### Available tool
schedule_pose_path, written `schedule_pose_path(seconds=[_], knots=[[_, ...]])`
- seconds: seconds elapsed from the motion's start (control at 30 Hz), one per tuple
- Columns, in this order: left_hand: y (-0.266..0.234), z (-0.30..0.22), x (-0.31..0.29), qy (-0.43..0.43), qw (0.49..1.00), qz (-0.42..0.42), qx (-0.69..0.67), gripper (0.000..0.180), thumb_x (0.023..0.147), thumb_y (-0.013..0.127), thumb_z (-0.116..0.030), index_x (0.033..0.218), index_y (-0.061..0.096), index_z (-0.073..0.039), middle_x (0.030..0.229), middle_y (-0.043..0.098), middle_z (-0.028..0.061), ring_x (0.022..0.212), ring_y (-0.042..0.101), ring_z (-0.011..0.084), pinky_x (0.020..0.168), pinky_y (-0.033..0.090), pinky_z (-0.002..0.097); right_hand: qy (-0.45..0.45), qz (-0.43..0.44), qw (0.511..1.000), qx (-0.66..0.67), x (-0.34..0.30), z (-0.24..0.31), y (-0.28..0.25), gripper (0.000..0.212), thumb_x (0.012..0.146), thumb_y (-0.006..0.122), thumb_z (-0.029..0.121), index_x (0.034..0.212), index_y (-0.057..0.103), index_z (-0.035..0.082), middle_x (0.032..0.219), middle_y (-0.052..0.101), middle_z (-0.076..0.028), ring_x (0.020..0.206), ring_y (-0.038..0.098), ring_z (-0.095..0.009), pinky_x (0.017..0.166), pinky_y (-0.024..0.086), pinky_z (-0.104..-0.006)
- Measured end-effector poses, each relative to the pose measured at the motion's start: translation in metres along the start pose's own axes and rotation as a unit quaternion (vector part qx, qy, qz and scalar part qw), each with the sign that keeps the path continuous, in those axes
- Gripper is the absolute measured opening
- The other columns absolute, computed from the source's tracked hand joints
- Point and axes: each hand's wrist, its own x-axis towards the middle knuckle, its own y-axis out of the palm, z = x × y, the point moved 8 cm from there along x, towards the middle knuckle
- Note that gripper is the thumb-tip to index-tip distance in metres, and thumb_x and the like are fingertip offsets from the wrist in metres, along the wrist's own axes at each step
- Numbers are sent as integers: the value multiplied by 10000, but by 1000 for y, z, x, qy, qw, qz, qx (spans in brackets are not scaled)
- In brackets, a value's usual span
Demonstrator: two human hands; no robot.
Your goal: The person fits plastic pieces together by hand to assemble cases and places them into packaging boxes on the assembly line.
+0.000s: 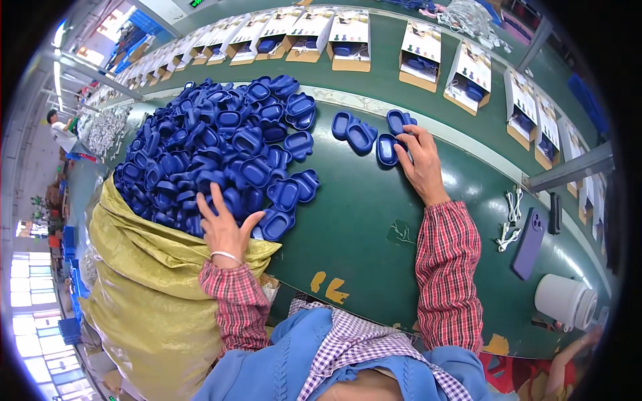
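A large heap of blue moulded shells (221,134), each with an oval hollow, covers the left of the table. My left hand (226,227) is over the heap's near edge, fingers spread, with no shell gripped. Farther right, two shells (360,136) lie side by side. Beside them my right hand (422,166) has its bent thumb and fingers at the edge of another blue shell (387,151). One more shell (397,121) lies just beyond, partly behind the fingertips.
A yellow woven sack (147,281) hangs at the near left under the heap. Open boxes (350,40) holding blue pieces line the far side beyond a metal rail. At right lie white cables (509,234), a purple phone (529,243) and a white lidded container (566,301).
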Motion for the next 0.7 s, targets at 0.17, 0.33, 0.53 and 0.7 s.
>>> schedule_pose_path(seconds=[0.17,0.33,0.53,0.7], knots=[[13,-45,11,-2,1000,16,-7,1043,805,743,-585,1591,169,-210,1559,227,288,1017,575,548,795,528,578,1,1,1000,1,1,2,3,213,866,720,132,1045,668,30,1204,589,-119,1050,588,-312,911,470,-429],[23,-91,21,41,996,-21,-72,987,851,735,-525,1598,175,-208,1578,203,290,1086,561,495,846,506,560,0,1,1000,6,3,2,0,227,850,732,147,1038,666,37,1196,589,-133,1094,577,-347,913,469,-441],[30,-130,45,112,986,-74,-94,1010,848,703,-573,1598,200,-119,1607,246,202,1031,570,405,824,487,506,-5,-32,999,41,2,-1,4,228,856,742,169,1019,656,35,1123,590,-137,1044,598,-340,881,479,-433],[-5,-153,28,136,973,-137,-126,955,861,685,-599,1580,273,-125,1605,226,253,1317,471,459,965,474,529,72,-60,990,105,-3,-16,-2,236,884,699,93,1093,614,22,1110,559,-153,1006,606,-366,840,508,-433]])
